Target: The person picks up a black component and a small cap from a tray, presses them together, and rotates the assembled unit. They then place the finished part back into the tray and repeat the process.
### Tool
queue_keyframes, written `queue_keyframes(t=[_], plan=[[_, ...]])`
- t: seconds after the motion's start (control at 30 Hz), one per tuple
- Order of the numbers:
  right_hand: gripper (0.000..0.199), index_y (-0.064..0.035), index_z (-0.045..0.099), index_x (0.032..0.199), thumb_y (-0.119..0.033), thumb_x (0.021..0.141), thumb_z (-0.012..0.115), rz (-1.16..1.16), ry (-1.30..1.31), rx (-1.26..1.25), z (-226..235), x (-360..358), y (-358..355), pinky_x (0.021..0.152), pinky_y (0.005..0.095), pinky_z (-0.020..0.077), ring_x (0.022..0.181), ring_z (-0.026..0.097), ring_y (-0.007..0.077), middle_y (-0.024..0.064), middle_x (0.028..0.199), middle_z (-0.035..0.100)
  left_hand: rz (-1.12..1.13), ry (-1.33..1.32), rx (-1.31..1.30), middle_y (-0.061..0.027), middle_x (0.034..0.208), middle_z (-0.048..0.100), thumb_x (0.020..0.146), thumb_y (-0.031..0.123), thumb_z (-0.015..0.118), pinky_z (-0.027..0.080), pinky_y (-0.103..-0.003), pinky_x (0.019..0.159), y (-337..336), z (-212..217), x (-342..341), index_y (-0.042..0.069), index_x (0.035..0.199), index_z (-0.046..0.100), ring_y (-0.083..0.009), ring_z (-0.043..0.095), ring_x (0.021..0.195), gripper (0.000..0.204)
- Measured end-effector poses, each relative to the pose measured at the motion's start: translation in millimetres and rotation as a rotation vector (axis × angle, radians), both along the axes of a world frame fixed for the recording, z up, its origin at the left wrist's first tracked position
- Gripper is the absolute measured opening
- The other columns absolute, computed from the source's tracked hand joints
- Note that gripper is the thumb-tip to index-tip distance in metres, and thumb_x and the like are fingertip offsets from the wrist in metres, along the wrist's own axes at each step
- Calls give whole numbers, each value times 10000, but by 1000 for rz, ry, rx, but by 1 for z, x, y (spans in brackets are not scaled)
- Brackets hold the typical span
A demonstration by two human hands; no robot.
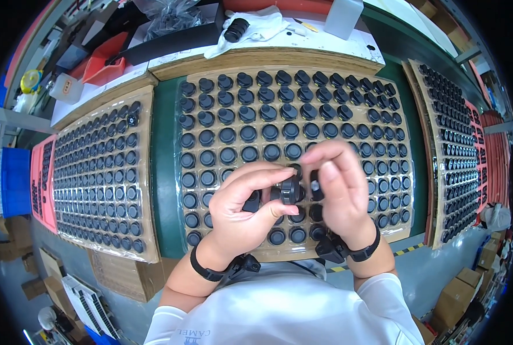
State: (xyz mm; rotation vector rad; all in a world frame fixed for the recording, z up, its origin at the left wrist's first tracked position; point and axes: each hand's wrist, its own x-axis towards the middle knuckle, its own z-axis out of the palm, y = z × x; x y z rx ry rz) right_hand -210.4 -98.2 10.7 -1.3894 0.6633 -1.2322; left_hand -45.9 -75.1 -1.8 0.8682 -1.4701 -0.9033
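My left hand (246, 198) pinches a black round knob-like part (291, 190) between thumb and fingers, tipped on its side above the middle tray. Close to its right is my right hand (344, 192), smeared by motion, with its index finger and thumb bent toward the part. A small dark piece (316, 185) shows by the right thumb; whether the hand holds it or it sits in the tray, I cannot tell. Beneath both hands lies the clear plastic tray (360, 117) on cardboard, filled with rows of black round parts (249, 153). Taller parts stand in the far rows.
Similar trays of black parts (95, 178) flank the middle one, at left and at right (452, 149). Behind runs a white shelf (302, 43) with a wooden edge, holding a white cloth (262, 24), a black ribbed cylinder (236, 30) and a red bin (105, 60).
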Motion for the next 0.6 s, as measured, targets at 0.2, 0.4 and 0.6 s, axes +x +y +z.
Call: queue_keyframes(t=[0.2, 0.4, 0.6], plan=[[206, -16, 482, 1091, -107, 907, 498, -15, 170, -111, 3, 0, 0, 669, 189, 396, 731, 450, 61, 26, 912, 501, 3, 22, -1, -109, 995, 624, 660, 74, 785, 440, -206, 566, -1, 0, 0, 9, 1019, 640, -102, 545, 698, 393], [254, -10, 474, 1104, -187, 923, 497, -22, 305, -188, 1, 3, 3, 660, 187, 372, 709, 433, 53, 13, 893, 492, -1, -7, -16, -108, 991, 622, 664, 81, 784, 438, -203, 568, -2, -1, 1, 8, 1025, 638, -96, 534, 684, 395], [275, -13, 493, 1069, -169, 864, 590, 48, -29, 76, 2, -3, -3, 607, 198, 356, 677, 429, 69, 18, 835, 498, 8, 7, 22, -105, 987, 619, 669, 88, 783, 436, -201, 572, -2, -1, 0, 10, 1028, 638, -92, 526, 665, 395]])
